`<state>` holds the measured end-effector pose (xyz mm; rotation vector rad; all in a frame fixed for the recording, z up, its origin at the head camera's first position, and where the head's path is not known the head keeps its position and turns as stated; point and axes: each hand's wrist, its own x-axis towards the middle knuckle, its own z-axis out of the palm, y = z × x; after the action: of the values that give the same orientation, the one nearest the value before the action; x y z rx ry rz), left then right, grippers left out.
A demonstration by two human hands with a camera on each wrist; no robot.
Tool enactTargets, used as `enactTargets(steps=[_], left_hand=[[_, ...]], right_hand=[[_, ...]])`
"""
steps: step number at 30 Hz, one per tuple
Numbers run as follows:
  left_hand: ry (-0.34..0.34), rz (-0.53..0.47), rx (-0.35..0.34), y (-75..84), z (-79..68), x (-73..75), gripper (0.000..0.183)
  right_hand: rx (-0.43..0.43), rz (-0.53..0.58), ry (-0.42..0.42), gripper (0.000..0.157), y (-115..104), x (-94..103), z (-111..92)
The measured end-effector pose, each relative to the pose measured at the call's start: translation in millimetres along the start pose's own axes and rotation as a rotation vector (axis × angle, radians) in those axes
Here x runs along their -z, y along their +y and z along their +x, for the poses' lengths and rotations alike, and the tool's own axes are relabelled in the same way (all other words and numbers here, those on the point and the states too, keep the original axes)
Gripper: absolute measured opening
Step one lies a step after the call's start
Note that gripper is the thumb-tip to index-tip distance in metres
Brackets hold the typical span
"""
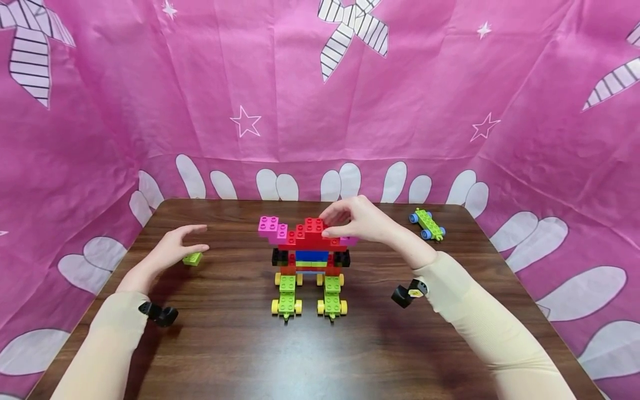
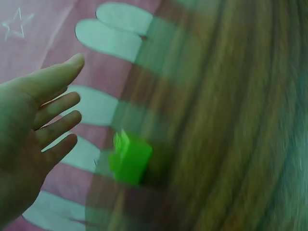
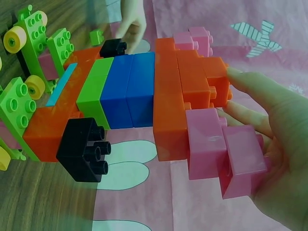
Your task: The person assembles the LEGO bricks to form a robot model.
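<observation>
A toy built of large building bricks stands on the table. It has a stepped red top (image 1: 312,240), pink bricks (image 1: 269,223) at both sides, a blue middle (image 1: 311,256), black side bricks (image 3: 77,149) and two lime wheeled bases (image 1: 287,294) with yellow wheels. My right hand (image 1: 362,219) pinches the uppermost red brick (image 3: 216,79) between thumb and fingers. Over on the left, my left hand (image 1: 175,244) hovers with fingers spread and holds nothing. Just beyond it lies a small lime-green brick (image 1: 193,259), apart from the fingers in the left wrist view.
A lime wheeled base (image 1: 428,224) with blue wheels lies toward the back right of the brown wooden table (image 1: 225,355). Pink patterned cloth (image 1: 300,122) hangs behind and along both sides. Dark wrist cameras (image 1: 159,314) are strapped over both sleeves.
</observation>
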<state>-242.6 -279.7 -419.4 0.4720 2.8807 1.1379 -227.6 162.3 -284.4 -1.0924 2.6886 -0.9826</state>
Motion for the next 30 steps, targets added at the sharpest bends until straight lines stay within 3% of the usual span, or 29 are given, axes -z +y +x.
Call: enactTargets(steps=[5,10,20,30], left_hand=[[-0.069,-0.029,0.033,-14.9,-7.6,1.2,0.063],[-0.106,0.005,-0.002,-22.4,-12.4,0.6,0.065],[-0.141,-0.009,-0.064,-32.2,-16.6,0.3,0.059],[-0.117,0.057,-0.026,-42.3,-21.2,-3.6,0.049]], right_hand=[[0.007,0.012,0.009,0.030,1.4,-0.9,0.3],[0.003,0.015,0.019,0.029,3.1,-2.3,0.5],[-0.004,0.015,0.039,0.028,3.1,-4.7,0.1],[-0.007,0.013,0.038,0.028,2.4,-4.5,-0.2]])
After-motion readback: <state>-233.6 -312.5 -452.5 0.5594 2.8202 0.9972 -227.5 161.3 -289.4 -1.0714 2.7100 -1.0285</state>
